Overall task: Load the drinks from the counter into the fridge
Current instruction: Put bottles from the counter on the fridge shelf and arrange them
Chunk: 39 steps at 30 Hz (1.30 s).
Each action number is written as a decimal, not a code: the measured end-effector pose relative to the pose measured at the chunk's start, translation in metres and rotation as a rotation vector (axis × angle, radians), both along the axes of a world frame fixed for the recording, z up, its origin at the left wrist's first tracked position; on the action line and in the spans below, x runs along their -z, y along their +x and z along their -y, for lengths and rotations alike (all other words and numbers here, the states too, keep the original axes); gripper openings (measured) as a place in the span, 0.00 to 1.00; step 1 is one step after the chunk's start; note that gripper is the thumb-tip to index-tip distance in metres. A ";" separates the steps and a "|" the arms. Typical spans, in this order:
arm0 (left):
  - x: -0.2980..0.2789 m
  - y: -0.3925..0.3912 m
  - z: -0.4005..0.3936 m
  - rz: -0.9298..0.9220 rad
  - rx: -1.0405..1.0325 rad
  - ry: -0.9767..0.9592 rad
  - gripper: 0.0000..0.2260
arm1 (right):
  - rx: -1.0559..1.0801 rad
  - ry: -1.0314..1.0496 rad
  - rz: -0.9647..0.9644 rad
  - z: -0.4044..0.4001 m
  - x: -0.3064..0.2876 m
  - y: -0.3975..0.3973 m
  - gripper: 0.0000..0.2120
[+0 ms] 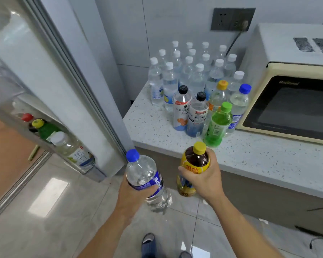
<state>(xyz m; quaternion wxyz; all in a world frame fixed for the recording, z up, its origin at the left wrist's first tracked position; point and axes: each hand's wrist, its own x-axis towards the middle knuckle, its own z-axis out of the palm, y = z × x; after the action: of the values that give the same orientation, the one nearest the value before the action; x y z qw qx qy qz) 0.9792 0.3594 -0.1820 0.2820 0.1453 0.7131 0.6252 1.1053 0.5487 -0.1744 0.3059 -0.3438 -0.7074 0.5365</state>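
Holding both: we had a bottle in each hand, clear of the counter (250,164), so one trip to the fridge would carry two.
Left hand (132,194): our fingers curled round the water bottle (145,175) at its blue label, thumb across the front; the blue cap stood above the fingers, tilted toward the fridge door (50,86).
Right hand (203,179): our fingers wrapped the tea bottle (196,164) round its yellow label, just under the shoulder, the yellow cap above the knuckles and the base hanging below the palm.
Door shelf (82,164): left of and above our left fingers, it already held several bottles, so we judged the free room there tight.
Remaining drinks: the cluster (198,86) stood on the counter beyond our right fingertips, beside the microwave (291,105); much loading remained.
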 end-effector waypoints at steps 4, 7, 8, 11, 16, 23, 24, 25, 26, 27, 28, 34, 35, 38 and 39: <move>0.009 0.016 0.041 0.039 -0.096 -0.052 0.29 | -0.100 -0.037 0.015 0.033 0.015 -0.001 0.32; 0.013 0.020 0.074 0.038 -0.211 -0.119 0.31 | -0.178 -0.057 0.012 0.063 0.024 -0.009 0.33; 0.015 0.020 0.087 0.034 -0.245 -0.134 0.32 | -0.209 -0.061 0.013 0.073 0.026 -0.012 0.34; 0.018 0.015 0.130 0.038 -0.345 -0.155 0.33 | -0.318 -0.078 0.018 0.107 0.028 -0.027 0.34; 0.013 0.006 0.178 0.047 -0.460 -0.132 0.36 | -0.409 -0.094 0.011 0.146 0.028 -0.046 0.33; 0.009 -0.018 0.296 0.077 -0.644 -0.061 0.38 | -0.528 -0.056 0.065 0.260 0.020 -0.101 0.32; 0.009 -0.024 0.313 0.089 -0.657 -0.048 0.39 | -0.536 -0.050 0.074 0.278 0.020 -0.109 0.31; 0.009 -0.029 0.330 0.096 -0.668 -0.040 0.39 | -0.543 -0.049 0.082 0.296 0.019 -0.117 0.31; 0.008 -0.034 0.347 0.098 -0.679 -0.033 0.39 | -0.548 -0.049 0.089 0.316 0.019 -0.124 0.31; 0.009 -0.040 0.365 0.099 -0.696 -0.025 0.39 | -0.552 -0.047 0.096 0.334 0.018 -0.133 0.31; 0.009 -0.047 0.383 0.100 -0.712 -0.022 0.39 | -0.560 -0.047 0.102 0.352 0.019 -0.142 0.31; 0.010 -0.103 0.468 0.097 -0.805 -0.006 0.40 | -0.592 -0.045 0.108 0.438 0.022 -0.200 0.31; 0.010 -0.114 0.476 0.102 -0.827 0.000 0.39 | -0.592 -0.045 0.117 0.447 0.021 -0.209 0.31; 0.014 -0.152 0.493 0.127 -0.868 0.023 0.39 | -0.587 -0.028 0.121 0.465 0.021 -0.243 0.32; 0.017 -0.166 0.496 0.128 -0.868 0.023 0.39 | -0.586 -0.018 0.119 0.470 0.022 -0.256 0.31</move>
<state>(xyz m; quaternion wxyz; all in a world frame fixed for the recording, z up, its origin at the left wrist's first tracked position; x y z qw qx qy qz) 0.8136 -0.1369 -0.1987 0.0352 -0.2038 0.6819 0.7016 0.8489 0.0791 -0.1960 0.0929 -0.1586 -0.7883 0.5872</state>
